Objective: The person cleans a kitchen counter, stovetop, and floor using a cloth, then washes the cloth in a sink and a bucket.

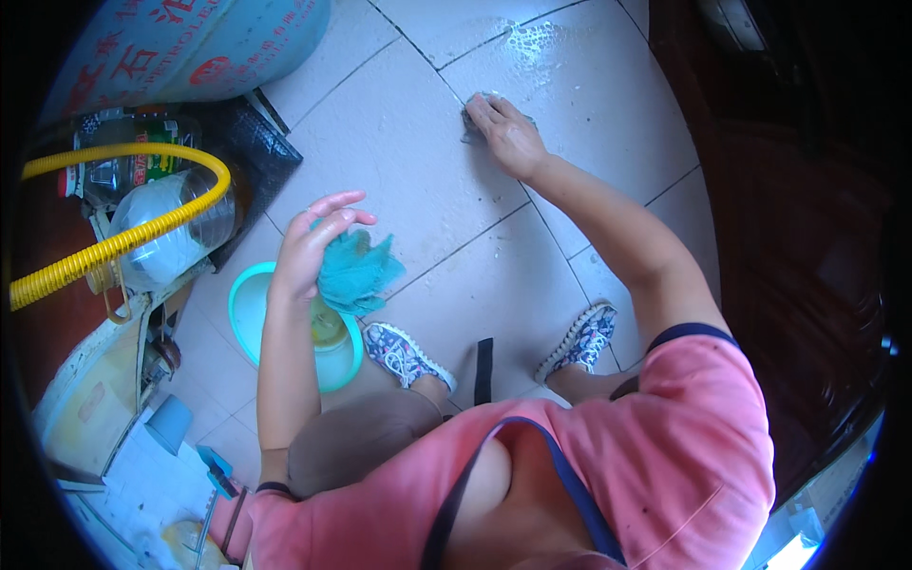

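My left hand (317, 242) is raised over a green-rimmed plastic basin (356, 356), with a bunched green cloth (360, 274) hanging between its thumb side and palm. Murky water (329, 329) shows inside the basin. My right hand (511, 135) presses a dark, wet cloth (529, 120) flat against the tiled floor (427, 178); most of that cloth is hidden beneath the fingers. Soap suds (531, 41) lie on the tiles just beyond the right hand.
A large blue gas cylinder (235, 50) bearing writing stands at the upper left. Below it are plastic bottles (167, 224), a yellow corrugated hose (142, 231) and a black mat (263, 153). Dark wooden furniture (791, 285) runs along the right. My patterned shoes (406, 354) rest on the floor.
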A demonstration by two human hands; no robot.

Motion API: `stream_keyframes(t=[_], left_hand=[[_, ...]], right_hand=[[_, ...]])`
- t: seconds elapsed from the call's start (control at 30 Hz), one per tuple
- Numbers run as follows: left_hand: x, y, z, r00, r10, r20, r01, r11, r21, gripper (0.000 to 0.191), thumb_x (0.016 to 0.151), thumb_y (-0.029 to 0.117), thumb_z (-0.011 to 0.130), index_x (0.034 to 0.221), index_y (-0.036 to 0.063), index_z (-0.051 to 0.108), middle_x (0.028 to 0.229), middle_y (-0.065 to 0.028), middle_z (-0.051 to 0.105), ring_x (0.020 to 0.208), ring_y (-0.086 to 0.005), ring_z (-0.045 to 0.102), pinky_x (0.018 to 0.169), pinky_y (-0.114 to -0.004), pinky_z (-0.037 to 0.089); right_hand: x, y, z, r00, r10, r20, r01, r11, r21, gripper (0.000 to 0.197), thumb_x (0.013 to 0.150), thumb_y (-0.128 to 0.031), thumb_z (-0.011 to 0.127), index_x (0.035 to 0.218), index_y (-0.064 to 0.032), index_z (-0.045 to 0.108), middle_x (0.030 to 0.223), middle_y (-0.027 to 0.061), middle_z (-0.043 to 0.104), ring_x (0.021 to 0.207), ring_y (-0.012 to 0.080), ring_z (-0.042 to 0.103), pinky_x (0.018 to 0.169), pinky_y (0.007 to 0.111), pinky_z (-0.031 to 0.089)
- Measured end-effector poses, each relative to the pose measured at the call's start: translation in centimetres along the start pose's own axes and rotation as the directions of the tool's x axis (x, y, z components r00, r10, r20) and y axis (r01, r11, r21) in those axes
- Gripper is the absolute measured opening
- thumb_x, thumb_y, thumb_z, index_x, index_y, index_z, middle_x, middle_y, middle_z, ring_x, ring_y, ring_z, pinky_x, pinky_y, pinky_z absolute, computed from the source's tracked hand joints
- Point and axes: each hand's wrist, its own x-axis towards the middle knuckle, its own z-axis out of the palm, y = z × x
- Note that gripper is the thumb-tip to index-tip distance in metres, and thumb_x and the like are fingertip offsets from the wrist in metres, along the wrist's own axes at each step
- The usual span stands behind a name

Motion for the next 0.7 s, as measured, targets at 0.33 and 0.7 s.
stream_keyframes(t=[0.33,0.7], left_hand=[[-0.8,-0.6,-0.7,0.998,0.032,-0.055,-0.03,0.999,0.024,0.035,0.086,0.017,0.054,0.116,0.0003,0.056,0.094,-0.0082,0.063,0.083,-0.009,0.055,0.075,-0.022,0.045],[-2.6,0.3,-1.2,0.998,0.006,-0.059,-0.021,0.966,-0.257,0.034,0.086,0.016,0.053,0.115,-0.0009,0.055,0.094,-0.01,0.064,0.086,-0.0116,0.055,0.077,-0.024,0.045]], right_hand=[[-11.0,-6.4,1.4,0.93,-0.2,0.308,0.129,0.963,0.236,0.047,0.087,-0.011,0.037,0.134,-0.0073,0.039,0.134,0.0166,0.043,0.127,0.034,0.037,0.107,0.042,0.029],[-11.2,-6.4,2.1,0.977,0.024,0.213,-0.044,0.995,0.087,0.044,0.094,-0.019,0.032,0.136,-0.0085,0.037,0.14,0.0133,0.037,0.126,0.0361,0.038,0.106,0.04,0.03]])
